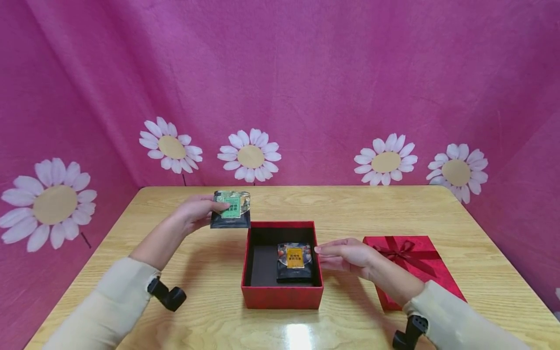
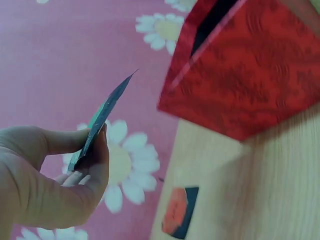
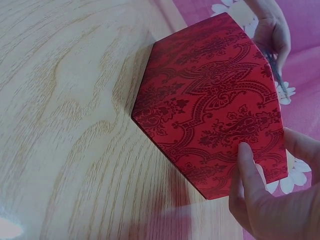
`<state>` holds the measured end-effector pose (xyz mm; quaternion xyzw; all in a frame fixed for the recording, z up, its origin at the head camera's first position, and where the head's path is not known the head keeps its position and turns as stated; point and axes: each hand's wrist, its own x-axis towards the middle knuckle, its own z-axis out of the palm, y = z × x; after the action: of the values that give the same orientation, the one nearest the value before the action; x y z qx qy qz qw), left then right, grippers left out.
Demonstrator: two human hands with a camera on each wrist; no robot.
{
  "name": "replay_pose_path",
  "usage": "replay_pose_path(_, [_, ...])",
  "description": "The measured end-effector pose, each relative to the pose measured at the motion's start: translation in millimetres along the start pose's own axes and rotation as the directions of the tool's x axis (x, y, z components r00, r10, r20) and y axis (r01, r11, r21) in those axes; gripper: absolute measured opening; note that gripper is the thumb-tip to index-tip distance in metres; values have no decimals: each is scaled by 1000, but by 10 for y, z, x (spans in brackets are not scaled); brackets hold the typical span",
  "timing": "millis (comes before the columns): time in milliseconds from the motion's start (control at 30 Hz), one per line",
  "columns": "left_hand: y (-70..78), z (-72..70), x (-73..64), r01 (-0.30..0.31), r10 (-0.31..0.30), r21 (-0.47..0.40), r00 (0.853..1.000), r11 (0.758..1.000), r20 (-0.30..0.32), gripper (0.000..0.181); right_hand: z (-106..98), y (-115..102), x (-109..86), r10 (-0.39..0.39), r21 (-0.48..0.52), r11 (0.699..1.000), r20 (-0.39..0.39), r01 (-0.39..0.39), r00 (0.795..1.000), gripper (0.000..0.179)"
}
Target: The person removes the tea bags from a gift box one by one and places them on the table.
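My left hand [image 1: 199, 211] pinches a black sachet with a green label [image 1: 230, 221] between thumb and fingers. It holds the sachet up, beyond the left back corner of an open red box [image 1: 282, 297]. Inside the box, toward the right, lies a black sachet with an orange label [image 1: 295, 273]. At the box's right side is my right hand [image 1: 345, 255]. The right wrist view shows its fingertips on the patterned outer wall [image 3: 210, 100] and the thumb at the rim, gripping that wall between them.
A red lid with a ribbon bow [image 1: 437, 267] lies right of the box, partly behind my right forearm. In the left wrist view, a small black piece with an orange-red label [image 2: 176, 212] lies on the wooden table [image 2: 235, 200]. A pink curtain [image 1: 306, 97] with daisies hangs behind.
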<state>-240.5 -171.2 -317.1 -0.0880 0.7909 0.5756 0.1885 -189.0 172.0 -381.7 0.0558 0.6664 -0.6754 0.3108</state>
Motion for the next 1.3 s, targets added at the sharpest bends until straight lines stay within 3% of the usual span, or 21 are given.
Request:
replay_pose_path(233, [-214, -136, 187, 21, -22, -19, 999, 1000, -33, 38, -7, 3, -3, -14, 5, 1000, 19, 14, 1000, 54])
replay_pose_path(467, [-467, -208, 376, 48, -48, -9, 999, 999, 2, 46, -3, 12, -10, -10, -8, 1000, 4, 10, 1000, 54])
replay_pose_path(633, [-619, -169, 481, 95, -95, 31, 995, 995, -6, 51, 20, -10, -31, -1, -23, 1000, -33, 0, 999, 56])
replay_pose_path(833, [-769, -40, 559, 150, -135, 150, 986, 977, -102, 43, 30, -12, -35, -11, -9, 1000, -19, 11, 1000, 54])
replay_pose_path(967, [-821, 28, 556, 147, -89, 269, 972, 952, -216, 38, 32, -4, -31, -17, -3, 1000, -10, 17, 1000, 53])
replay_pose_path(1100, [-836, 89, 517, 119, 20, 409, 948, 905, -319, 31, 33, -1, -26, -24, -3, 1000, -5, 24, 1000, 53])
replay_pose_path(1200, [-830, 130, 495, 84, 105, 484, 930, 871, -351, 25, 30, -3, -24, -24, -7, 1000, -5, 24, 1000, 53])
replay_pose_path(1300, [-824, 156, 491, 85, 146, 551, 921, 830, -362, 26, 27, -4, -21, -23, -12, 1000, -8, 23, 1000, 53])
